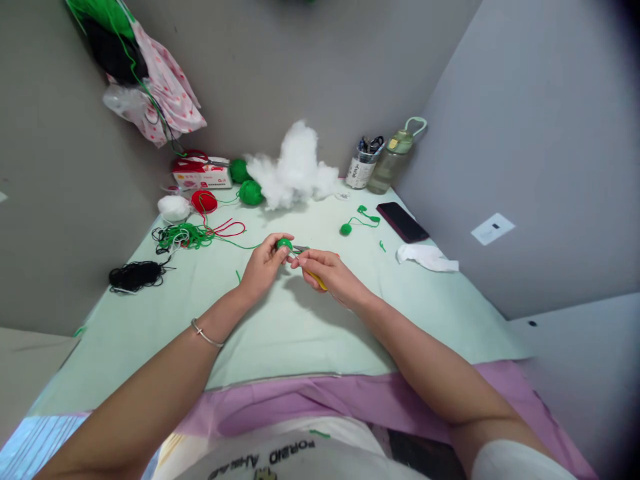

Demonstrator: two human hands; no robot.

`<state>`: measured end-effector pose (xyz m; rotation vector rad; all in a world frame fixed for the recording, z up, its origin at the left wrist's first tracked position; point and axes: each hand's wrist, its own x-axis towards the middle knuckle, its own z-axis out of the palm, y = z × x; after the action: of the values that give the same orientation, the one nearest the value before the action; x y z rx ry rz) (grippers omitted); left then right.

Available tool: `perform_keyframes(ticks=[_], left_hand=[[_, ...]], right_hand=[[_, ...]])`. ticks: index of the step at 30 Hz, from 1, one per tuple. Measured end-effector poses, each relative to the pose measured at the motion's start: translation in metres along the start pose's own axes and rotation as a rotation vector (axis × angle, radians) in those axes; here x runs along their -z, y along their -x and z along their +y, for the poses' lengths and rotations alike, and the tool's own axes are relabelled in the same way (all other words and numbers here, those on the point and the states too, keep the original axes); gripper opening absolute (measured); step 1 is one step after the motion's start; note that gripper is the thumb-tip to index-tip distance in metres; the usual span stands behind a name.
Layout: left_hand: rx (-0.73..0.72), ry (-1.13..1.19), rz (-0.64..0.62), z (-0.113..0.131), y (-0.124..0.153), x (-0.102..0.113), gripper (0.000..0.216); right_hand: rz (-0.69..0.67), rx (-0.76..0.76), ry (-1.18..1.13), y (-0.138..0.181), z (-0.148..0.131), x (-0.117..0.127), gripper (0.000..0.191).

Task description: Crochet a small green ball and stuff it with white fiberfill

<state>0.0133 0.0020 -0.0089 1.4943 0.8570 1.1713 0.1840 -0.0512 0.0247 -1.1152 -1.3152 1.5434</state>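
My left hand [264, 265] is closed around a small green crocheted piece [284, 244], its fingertips pinching the edge. Between the fingers of my right hand [334, 275] is a crochet hook [316, 280] with a yellow handle; its metal shaft points at the green piece. Whether the hook's tip is inside the stitches is too small to tell. Behind my fingers, partly hidden, lie what look like scissors [301, 249]. A green strand runs left from my left hand to a tangle of green yarn [185, 235].
White stuffing [297, 173] is piled at the back, beside green yarn balls [251, 193]. Black yarn [135, 276] lies left. A small green ball with leaf shapes [346, 229], a phone [403, 222] and white cloth [427, 257] lie right. A bottle [390, 163] and pen holder [361, 168] stand behind.
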Motion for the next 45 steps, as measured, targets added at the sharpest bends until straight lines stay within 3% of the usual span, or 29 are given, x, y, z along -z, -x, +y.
perform_keyframes(ticks=[15,21,25,30,38,41,45], left_hand=[[-0.024,-0.086,0.022,-0.002,0.005,-0.005,0.029],[-0.029,-0.106,0.046,-0.003,0.008,-0.008,0.027],[-0.03,-0.1,0.046,0.0,0.008,-0.01,0.026],[-0.015,-0.086,0.029,0.0,0.005,-0.009,0.019],[-0.025,-0.017,0.025,0.0,0.001,-0.009,0.014],[-0.036,0.04,0.037,0.001,0.001,-0.009,0.021],[-0.05,0.096,0.093,-0.001,-0.001,-0.008,0.026]], right_hand=[[-0.001,-0.07,-0.235,-0.001,-0.002,0.0,0.018],[-0.072,-0.142,-0.305,-0.003,-0.003,0.008,0.02],[-0.05,-0.111,-0.307,-0.003,-0.004,0.007,0.019],[0.074,0.037,0.015,-0.002,0.002,-0.003,0.024],[0.261,0.319,0.633,0.012,0.015,-0.019,0.017],[0.214,0.293,0.529,0.012,0.01,-0.018,0.017],[0.017,0.069,0.03,0.005,-0.001,-0.006,0.018]])
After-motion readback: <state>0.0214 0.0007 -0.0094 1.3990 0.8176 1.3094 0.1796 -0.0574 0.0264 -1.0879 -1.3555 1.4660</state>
